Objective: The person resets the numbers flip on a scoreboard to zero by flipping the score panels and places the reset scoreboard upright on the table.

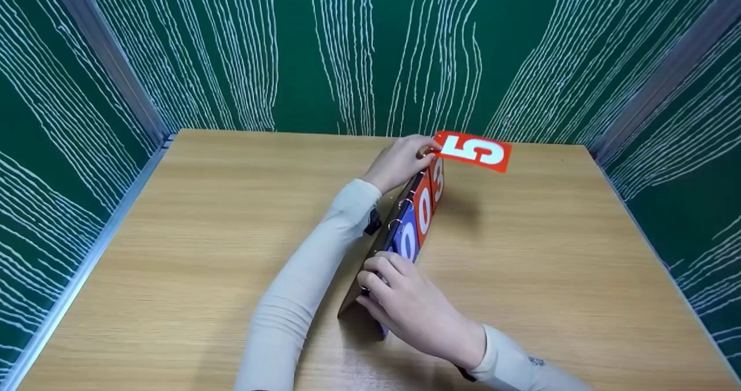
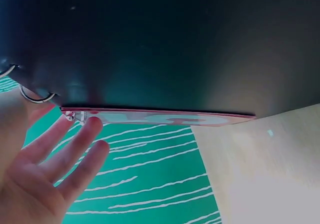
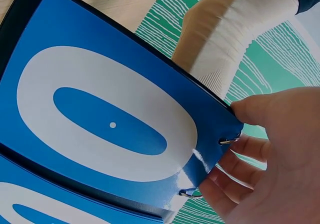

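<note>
A tent-shaped flip scoreboard (image 1: 354,299) stands lengthwise on the table, with ring-bound number cards. Red cards showing 0 (image 1: 423,210) and 3 (image 1: 437,178) hang at its far half, and a blue 0 card (image 1: 407,244) hangs nearer. My left hand (image 1: 399,160) is at the far top corner, pinching the ring edge of a raised red 5 card (image 1: 476,151), which juts out to the right. In the left wrist view the black backing (image 2: 175,44) hides the thumb. With my right hand (image 1: 414,310) I grip the near top corner beside the metal rings (image 3: 229,141).
The wooden table (image 1: 191,252) extends on both sides of the scoreboard. Green panels with white wavy lines (image 1: 295,49) rise behind the table and along its sides. A metal frame post (image 1: 116,49) stands at the back left corner.
</note>
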`<state>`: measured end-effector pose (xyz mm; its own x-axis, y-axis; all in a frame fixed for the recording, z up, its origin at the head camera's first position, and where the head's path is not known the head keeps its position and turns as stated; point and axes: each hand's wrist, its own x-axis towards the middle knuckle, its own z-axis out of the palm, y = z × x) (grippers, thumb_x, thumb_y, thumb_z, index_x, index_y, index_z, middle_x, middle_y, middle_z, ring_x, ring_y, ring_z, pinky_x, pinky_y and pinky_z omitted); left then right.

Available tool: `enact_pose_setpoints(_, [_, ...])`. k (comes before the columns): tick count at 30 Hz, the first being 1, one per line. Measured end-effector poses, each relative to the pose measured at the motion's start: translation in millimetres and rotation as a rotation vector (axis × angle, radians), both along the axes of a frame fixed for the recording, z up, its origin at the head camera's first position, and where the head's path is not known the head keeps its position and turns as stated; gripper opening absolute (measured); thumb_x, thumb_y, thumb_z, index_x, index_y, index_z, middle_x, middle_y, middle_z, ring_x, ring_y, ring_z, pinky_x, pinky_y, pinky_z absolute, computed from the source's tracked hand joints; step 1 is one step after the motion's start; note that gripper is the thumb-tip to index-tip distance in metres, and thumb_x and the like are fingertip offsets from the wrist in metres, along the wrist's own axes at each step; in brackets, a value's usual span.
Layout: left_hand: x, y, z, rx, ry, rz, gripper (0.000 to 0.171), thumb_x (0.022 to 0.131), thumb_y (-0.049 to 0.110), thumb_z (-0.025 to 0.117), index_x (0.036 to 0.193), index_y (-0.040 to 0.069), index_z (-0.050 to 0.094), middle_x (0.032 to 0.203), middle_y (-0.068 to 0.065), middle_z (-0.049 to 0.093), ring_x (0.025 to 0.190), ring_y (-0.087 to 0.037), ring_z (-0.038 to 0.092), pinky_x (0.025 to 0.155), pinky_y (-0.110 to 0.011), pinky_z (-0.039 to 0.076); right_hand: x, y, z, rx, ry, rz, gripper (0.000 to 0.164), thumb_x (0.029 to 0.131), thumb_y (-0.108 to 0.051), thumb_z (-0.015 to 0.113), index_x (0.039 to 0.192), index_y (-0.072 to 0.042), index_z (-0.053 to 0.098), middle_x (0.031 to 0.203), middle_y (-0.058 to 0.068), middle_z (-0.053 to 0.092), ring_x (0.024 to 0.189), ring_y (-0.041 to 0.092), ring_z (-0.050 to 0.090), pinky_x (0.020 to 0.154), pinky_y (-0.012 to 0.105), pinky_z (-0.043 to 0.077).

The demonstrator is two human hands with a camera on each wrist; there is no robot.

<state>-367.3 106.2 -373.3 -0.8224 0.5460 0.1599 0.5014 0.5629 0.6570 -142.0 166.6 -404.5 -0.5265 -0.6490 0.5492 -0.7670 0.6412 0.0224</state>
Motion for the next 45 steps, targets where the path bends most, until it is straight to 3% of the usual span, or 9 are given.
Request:
enact_pose_setpoints(6, [-0.6,-1.7,-2.5,0.008,-0.017,0.009,0.033,0.106,0.034,0.054,0.137,0.027,0.063,0.147,0.002,0.055,0.127,-0.015,0.057,0.109,-0.035,0.052,0.1,0.0,-0.7,-0.004,-0.005,0.0,0.024,0.09,-0.023,0.077,0.109,-0.013,0.065,0.114,0.002,0.062,0.108,0.02,0.056,0.098,0.032,0.047])
enact_pose_setpoints(14, [-0.6,-5.6,-3.7,-0.031,-0.041,-0.019,0.037,0.108,0.039,0.047,0.142,0.031,0.059,0.158,0.005,0.045,0.141,-0.015,0.047,0.115,-0.04,0.046,0.2,-0.4,0.3,-0.011,-0.008,-0.003,0.026,0.088,-0.022,0.078,0.109,-0.014,0.065,0.115,0.001,0.062,0.108,0.02,0.056,0.097,0.033,0.049])
enact_pose_setpoints(23, [-1.1,-6.0,-6.5,-0.1,-0.066,-0.091,0.042,0.108,0.045,0.04,0.144,0.032,0.058,0.166,0.014,0.031,0.149,-0.015,0.037,0.11,-0.04,0.051,0.2,-0.1,-0.1,-0.011,-0.005,0.0,0.023,0.09,-0.023,0.076,0.108,-0.013,0.065,0.115,0.002,0.062,0.109,0.02,0.056,0.099,0.032,0.048])
enact_pose_setpoints(33, [0.9,-5.2,-5.6,-0.122,-0.075,-0.101,0.042,0.109,0.046,0.037,0.145,0.034,0.055,0.167,0.014,0.026,0.151,-0.017,0.035,0.109,-0.04,0.051,1.6,0.9,1.9,-0.001,-0.038,0.006,0.02,0.094,-0.023,0.072,0.11,-0.013,0.065,0.116,0.002,0.061,0.111,0.02,0.056,0.1,0.033,0.049])
enact_pose_setpoints(42, [2.2,-5.2,-8.1,-0.025,-0.125,-0.075,0.049,0.108,0.043,0.041,0.156,0.048,0.028,0.165,0.008,0.032,0.144,-0.019,0.045,0.104,-0.042,0.054,1.2,0.3,2.8,-0.006,-0.038,0.009,0.021,0.093,-0.022,0.074,0.11,-0.013,0.065,0.115,0.002,0.062,0.111,0.019,0.056,0.099,0.033,0.05])
enact_pose_setpoints(45, [1.6,-4.7,-8.5,-0.014,-0.15,-0.068,0.052,0.108,0.043,0.041,0.156,0.048,0.022,0.163,0.005,0.035,0.143,-0.022,0.048,0.1,-0.042,0.056,1.2,0.4,2.7,-0.008,-0.032,0.015,0.021,0.093,-0.022,0.074,0.109,-0.013,0.065,0.115,0.002,0.062,0.11,0.02,0.056,0.099,0.033,0.05])
